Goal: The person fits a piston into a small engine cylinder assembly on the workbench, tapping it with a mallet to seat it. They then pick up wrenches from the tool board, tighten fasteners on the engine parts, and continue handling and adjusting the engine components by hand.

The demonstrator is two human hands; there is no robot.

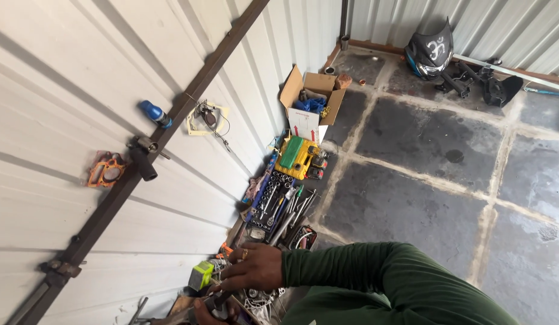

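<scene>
A dark tool (218, 299) is gripped by the left hand (208, 311) at the bottom edge; the right hand (253, 268) is laid half-open over it, near a green box (201, 275). Sockets (271, 195) and a carton (309, 102) are seen along the metal wall (81, 72) on the stone floor (423, 180)

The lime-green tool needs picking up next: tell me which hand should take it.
Probably the right hand: it lies open beside the lime-green tool, while the left hand grips a dark cylindrical part.
</scene>
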